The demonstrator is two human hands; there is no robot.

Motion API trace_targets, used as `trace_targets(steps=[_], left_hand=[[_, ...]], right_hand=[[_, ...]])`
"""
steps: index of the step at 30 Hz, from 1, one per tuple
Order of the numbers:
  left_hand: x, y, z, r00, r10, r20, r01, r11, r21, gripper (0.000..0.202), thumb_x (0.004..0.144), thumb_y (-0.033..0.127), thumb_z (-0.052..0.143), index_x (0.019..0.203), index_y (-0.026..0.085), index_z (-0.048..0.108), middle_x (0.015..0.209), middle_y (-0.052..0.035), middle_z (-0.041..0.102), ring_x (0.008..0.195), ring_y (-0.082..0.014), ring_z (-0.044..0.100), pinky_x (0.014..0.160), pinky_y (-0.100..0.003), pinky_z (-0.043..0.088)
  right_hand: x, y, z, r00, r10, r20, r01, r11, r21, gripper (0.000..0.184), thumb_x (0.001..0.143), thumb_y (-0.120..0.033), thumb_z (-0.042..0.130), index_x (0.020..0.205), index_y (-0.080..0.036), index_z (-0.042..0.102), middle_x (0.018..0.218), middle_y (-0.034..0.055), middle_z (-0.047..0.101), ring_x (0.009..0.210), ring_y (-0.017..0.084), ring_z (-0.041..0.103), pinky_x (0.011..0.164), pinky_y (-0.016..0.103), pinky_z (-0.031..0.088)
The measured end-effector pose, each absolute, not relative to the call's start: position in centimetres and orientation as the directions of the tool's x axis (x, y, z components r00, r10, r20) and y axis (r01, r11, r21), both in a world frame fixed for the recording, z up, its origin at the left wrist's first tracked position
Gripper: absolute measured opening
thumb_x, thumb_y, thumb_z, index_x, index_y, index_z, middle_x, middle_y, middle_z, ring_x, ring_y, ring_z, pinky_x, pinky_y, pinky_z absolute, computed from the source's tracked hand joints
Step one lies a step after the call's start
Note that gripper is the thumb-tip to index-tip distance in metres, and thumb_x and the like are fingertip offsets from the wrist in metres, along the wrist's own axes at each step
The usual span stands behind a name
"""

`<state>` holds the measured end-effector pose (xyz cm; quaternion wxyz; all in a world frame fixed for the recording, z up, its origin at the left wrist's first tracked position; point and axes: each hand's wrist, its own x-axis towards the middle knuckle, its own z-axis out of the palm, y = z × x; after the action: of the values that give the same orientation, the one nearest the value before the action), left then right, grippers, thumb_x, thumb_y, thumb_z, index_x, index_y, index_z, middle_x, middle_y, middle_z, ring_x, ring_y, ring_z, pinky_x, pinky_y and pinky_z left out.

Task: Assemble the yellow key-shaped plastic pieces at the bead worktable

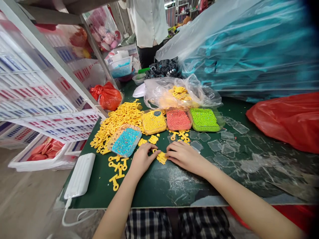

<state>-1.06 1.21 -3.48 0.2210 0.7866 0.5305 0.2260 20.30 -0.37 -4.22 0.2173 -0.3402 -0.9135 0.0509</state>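
A small yellow plastic piece with ridges lies low over the green tabletop, between my two hands. My left hand pinches its left side with thumb and forefinger. At its right edge, the fingertips of my right hand are closed on the same piece. Just beyond my hands are shallow clear trays of tiny beads: a blue tray, a yellow tray, a red tray and a green tray. Another ridged yellow piece rests beyond my left fingers.
A heap of yellow T-shaped parts spreads at the left. Clear flat squares lie to the right. Behind the trays sits a plastic bag of yellow pieces. A white power bank lies near the left edge. Across the table stands a person.
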Motion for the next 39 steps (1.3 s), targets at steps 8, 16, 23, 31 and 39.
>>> trace_targets(steps=[8, 16, 23, 31, 39], left_hand=[[-1.0, 0.7, -3.4, 0.461, 0.88, 0.119, 0.71, -0.445, 0.546, 0.016, 0.09, 0.031, 0.062, 0.081, 0.018, 0.064, 0.083, -0.003, 0.065, 0.082, -0.0184, 0.06, 0.076, -0.03, 0.047], [-0.9, 0.2, -2.3, 0.565, 0.793, 0.23, 0.621, -0.592, 0.514, 0.013, 0.091, 0.028, 0.06, 0.085, 0.018, 0.064, 0.082, -0.0029, 0.067, 0.08, -0.017, 0.06, 0.075, -0.028, 0.046], [-1.2, 0.1, -1.9, 0.601, 0.761, 0.244, 0.593, -0.629, 0.503, 0.014, 0.092, 0.028, 0.058, 0.084, 0.018, 0.064, 0.082, -0.0026, 0.068, 0.08, -0.0165, 0.061, 0.076, -0.028, 0.045], [-1.4, -0.3, -2.1, 0.585, 0.75, 0.308, 0.615, -0.658, 0.434, 0.018, 0.092, 0.033, 0.059, 0.088, 0.018, 0.067, 0.087, -0.0048, 0.064, 0.085, -0.0171, 0.06, 0.075, -0.028, 0.046], [-1.9, -0.1, -2.6, 0.299, 0.798, 0.523, 0.797, -0.511, 0.324, 0.013, 0.094, 0.027, 0.054, 0.094, 0.021, 0.066, 0.096, -0.0053, 0.065, 0.092, -0.0198, 0.058, 0.085, -0.035, 0.043]], right_hand=[[20.3, 0.0, -5.0, -0.685, 0.628, 0.369, 0.591, 0.775, -0.222, 0.019, 0.097, -0.02, 0.046, 0.1, -0.02, 0.064, 0.092, 0.0055, 0.064, 0.087, 0.02, 0.057, 0.075, 0.034, 0.044], [20.1, -0.5, -4.6, -0.665, 0.658, 0.353, 0.592, 0.753, -0.288, 0.013, 0.094, -0.028, 0.052, 0.098, -0.02, 0.062, 0.092, 0.0062, 0.066, 0.086, 0.021, 0.061, 0.075, 0.036, 0.049], [19.9, -0.8, -5.1, -0.627, 0.675, 0.39, 0.586, 0.738, -0.335, 0.026, 0.093, -0.038, 0.053, 0.111, -0.021, 0.059, 0.106, 0.0093, 0.066, 0.096, 0.024, 0.062, 0.081, 0.039, 0.052], [20.0, -0.7, -6.1, -0.632, 0.649, 0.425, 0.576, 0.759, -0.302, 0.031, 0.09, -0.042, 0.055, 0.115, -0.024, 0.06, 0.109, 0.0092, 0.068, 0.098, 0.025, 0.065, 0.08, 0.039, 0.055], [19.6, -0.8, -6.0, -0.624, 0.618, 0.479, 0.563, 0.78, -0.274, 0.034, 0.094, -0.042, 0.049, 0.122, -0.025, 0.054, 0.11, 0.0086, 0.069, 0.098, 0.024, 0.067, 0.082, 0.038, 0.057]])
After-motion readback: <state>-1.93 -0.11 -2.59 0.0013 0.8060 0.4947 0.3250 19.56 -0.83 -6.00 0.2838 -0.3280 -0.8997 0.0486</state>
